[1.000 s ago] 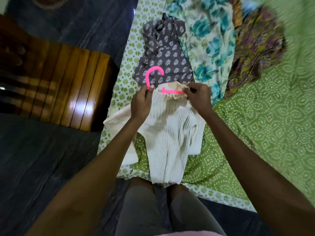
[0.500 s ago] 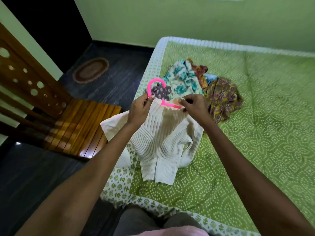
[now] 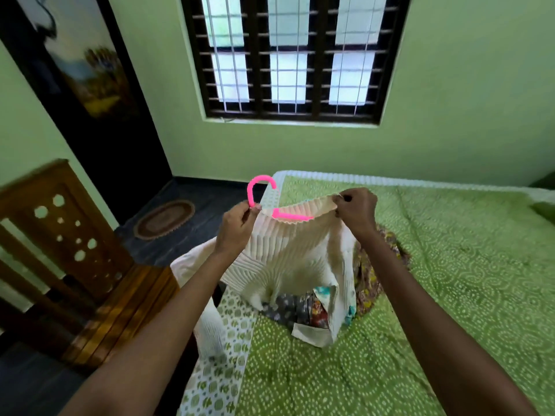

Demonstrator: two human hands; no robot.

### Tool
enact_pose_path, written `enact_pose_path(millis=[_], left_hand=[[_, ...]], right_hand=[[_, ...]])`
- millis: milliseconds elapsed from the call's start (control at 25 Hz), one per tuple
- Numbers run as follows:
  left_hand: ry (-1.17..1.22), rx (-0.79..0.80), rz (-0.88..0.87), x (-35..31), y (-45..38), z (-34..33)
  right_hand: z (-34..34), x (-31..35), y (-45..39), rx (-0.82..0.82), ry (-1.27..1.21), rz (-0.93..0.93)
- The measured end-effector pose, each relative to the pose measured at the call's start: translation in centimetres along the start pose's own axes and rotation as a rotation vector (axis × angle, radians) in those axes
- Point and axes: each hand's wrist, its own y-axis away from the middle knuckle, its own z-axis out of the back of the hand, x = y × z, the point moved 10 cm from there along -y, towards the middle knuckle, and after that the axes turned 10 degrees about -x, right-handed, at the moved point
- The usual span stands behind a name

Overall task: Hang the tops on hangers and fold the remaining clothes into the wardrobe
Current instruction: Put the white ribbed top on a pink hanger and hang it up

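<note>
A cream ribbed top (image 3: 288, 253) hangs lifted above the bed, with a pink plastic hanger (image 3: 260, 187) inside its neckline. The hanger's hook sticks up at the left and one pink arm shows through the collar. My left hand (image 3: 237, 226) pinches the hanger's neck together with the left side of the collar. My right hand (image 3: 356, 213) pinches the right side of the collar and stretches it out. Below the top lies a pile of other clothes (image 3: 303, 309): grey printed, floral and brown patterned pieces, partly hidden by the top.
The bed carries a green patterned sheet (image 3: 450, 295). A wooden chair (image 3: 90, 265) stands on the dark floor at the left, near an oval mat (image 3: 163, 219). A barred window (image 3: 294, 58) and a dark doorway (image 3: 90, 100) lie beyond.
Both hands have raised the top and hanger off the bed, so the top now hangs in the air. The view has tilted up from the bed toward the window wall.
</note>
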Motion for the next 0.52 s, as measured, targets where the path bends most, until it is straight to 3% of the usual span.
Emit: enact_pose_path(millis=[160, 320, 520], left_hand=[[-0.020, 0.053, -0.057, -1.4, -1.6, -0.8], [0.044, -0.006, -0.017, -1.3, -3.7, -0.1], [0.193, -0.047, 0.108, 1.5, -5.4, 1.5]], right_hand=[[-3.3, 4.8, 2.6, 0.120, -0.067, 0.042], [-6.0, 6.4, 4.4, 0.248, -0.064, 0.136], [-2.0, 4.3, 0.8, 0.230, 0.114, 0.407]])
